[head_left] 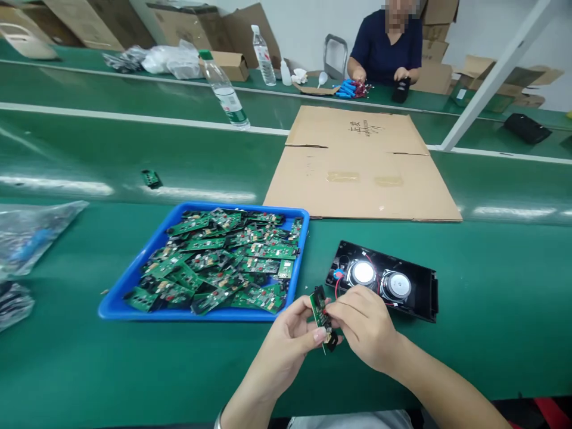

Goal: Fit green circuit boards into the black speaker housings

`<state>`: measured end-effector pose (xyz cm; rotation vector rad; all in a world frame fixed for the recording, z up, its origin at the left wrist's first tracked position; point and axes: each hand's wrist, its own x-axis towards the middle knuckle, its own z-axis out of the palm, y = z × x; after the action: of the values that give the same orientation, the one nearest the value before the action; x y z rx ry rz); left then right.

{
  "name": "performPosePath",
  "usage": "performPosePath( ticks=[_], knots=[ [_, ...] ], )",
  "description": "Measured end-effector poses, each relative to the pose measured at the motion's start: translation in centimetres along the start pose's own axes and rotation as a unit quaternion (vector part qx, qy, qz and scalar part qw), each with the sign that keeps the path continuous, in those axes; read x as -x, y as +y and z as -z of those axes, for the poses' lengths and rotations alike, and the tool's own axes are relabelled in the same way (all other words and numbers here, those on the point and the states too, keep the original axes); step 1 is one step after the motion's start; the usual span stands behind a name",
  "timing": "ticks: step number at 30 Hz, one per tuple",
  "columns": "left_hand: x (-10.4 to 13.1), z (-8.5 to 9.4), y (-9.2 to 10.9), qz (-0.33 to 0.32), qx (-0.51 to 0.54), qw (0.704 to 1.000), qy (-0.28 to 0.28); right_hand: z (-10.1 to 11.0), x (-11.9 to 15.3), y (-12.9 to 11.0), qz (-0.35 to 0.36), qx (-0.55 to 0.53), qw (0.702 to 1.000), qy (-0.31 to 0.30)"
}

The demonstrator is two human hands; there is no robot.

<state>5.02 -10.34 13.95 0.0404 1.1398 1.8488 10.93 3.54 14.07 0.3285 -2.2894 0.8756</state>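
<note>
A: What do we have in hand?
B: Our left hand (288,336) is closed on a green circuit board (317,311), thumb on the near end, fingers behind. We hold it tilted on edge, above the table (500,310), between the tray and the speaker housing.
A: And our right hand (369,328)?
B: Fingers bunched, nearly closed, tips at the board's component side by a red spot. We can't tell if they pinch a wire end or only touch the board.
A: Next out?
B: Black speaker housing (417,292), just beyond our right hand, lying open side up. Two round speakers (396,286) in it, silver backs up. A red wire (336,288) loops at its left end, next to a small blue part (338,274).
A: Left side?
B: Blue tray (108,307), heaped with more green boards (214,259), overlapping at all angles. Left of that, a clear plastic bag (40,235) with something blue inside.
A: Beyond?
B: We see a flat cardboard sheet (357,196) behind the housing, taped in two spots. One loose board (152,178) lies well apart, behind the tray. Farther back, a green-capped bottle (229,101).
A: Across from us?
B: A co-worker (386,50) in a dark top, one hand at a black item (401,90), the other by blue and dark-red parts (351,89).
</note>
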Motion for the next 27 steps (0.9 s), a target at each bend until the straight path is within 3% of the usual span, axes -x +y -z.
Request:
performPosePath(
  ticks=[2,4,7,10,13,16,20,24,27],
  knots=[
    [0.0,-0.6,-0.2,0.015,-0.013,1.0,0.012,2.2,-0.3,0.4,-0.026,-0.011,0.997,-0.066],
    [0.1,-1.0,-0.3,0.025,-0.04,0.998,0.036,5.0,-0.5,1.2,-0.104,-0.017,0.986,-0.128],
    [0.2,-1.4,-0.6,0.017,-0.124,0.99,0.071,8.4,-0.3,2.4,-0.243,0.046,0.932,-0.265],
    [0.2,-2.0,-0.8,0.008,-0.207,0.976,0.067,9.6,0.5,3.1,-0.268,0.135,0.862,-0.408],
    [0.0,-2.6,-1.0,0.008,-0.224,0.972,0.067,9.1,1.4,3.3,-0.266,0.179,0.833,-0.451],
    [-0.2,-3.0,-1.3,-0.001,-0.224,0.972,0.073,8.6,1.9,3.4,-0.284,0.13,0.852,-0.419],
    [-0.5,-3.4,-1.7,-0.007,-0.221,0.971,0.094,8.7,1.7,3.3,-0.343,0.033,0.884,-0.315],
    [-1.0,-4.6,-1.8,-0.051,-0.208,0.969,0.127,8.6,1.6,3.2,-0.349,-0.032,0.916,-0.194],
    [-2.2,-5.2,-2.0,-0.109,-0.207,0.961,0.146,7.7,1.5,3.4,-0.389,-0.101,0.908,-0.12]
  ],
)
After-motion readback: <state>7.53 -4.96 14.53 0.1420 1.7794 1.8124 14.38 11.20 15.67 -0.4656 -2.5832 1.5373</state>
